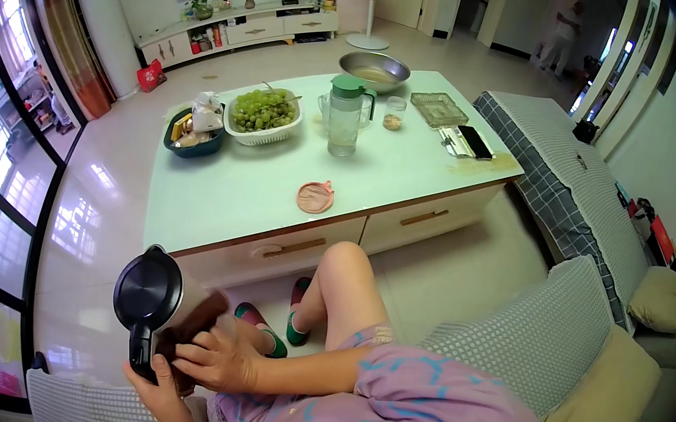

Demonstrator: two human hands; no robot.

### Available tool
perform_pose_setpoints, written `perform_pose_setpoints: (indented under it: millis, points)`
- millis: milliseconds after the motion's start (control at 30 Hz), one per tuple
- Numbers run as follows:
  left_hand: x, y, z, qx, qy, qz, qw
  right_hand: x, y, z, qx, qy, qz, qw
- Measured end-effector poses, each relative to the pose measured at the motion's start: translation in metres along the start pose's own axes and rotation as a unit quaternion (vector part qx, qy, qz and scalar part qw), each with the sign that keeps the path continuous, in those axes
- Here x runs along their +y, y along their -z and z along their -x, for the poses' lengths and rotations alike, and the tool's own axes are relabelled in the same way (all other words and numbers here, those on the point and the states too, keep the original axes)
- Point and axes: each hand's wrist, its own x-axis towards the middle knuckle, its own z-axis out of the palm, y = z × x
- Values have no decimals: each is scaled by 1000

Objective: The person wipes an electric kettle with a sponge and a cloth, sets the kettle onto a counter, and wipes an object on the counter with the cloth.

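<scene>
An electric kettle point(185, 302) with a black lid and a shiny metal body is held upright at the lower left, in front of the sofa. My left hand point(160, 402) is closed around its black handle. Against the kettle's side, near the handle, my right hand point(224, 359) has its fingers curled; whatever lies under them is hidden. Closest on the coffee table point(250, 220) is a round pink pad or cloth point(315, 197). Farther back stands a clear jug point(344, 125) with a green lid and dark handle.
On the table are a white basket of green grapes point(264, 119), a dark tub of packets point(195, 139), a steel basin point(374, 68), a small glass point(393, 115), a glass tray point(439, 109) and a phone point(475, 142). A person point(563, 35) stands far back. Cushions point(604, 408) lie right.
</scene>
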Motion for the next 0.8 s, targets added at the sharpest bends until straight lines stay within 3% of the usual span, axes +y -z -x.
perform_pose_setpoints:
  millis: [333,600,667,700,767,800]
  points:
    - [-2,-14,4,90,5,10,996,-2,2,11,0,-104,-162,981]
    - [-1,-20,-1,137,2,29,990,5,8,28,-82,-96,-146,981]
    - [2,-19,-3,149,10,34,988,11,4,41,-207,-194,-136,949]
    - [1,-18,-5,151,11,63,986,18,4,46,-207,-190,-133,950]
    - [1,-14,-6,138,26,72,987,20,2,58,-261,-397,-175,863]
    - [0,-14,-6,135,34,64,988,18,24,37,-232,-444,-238,832]
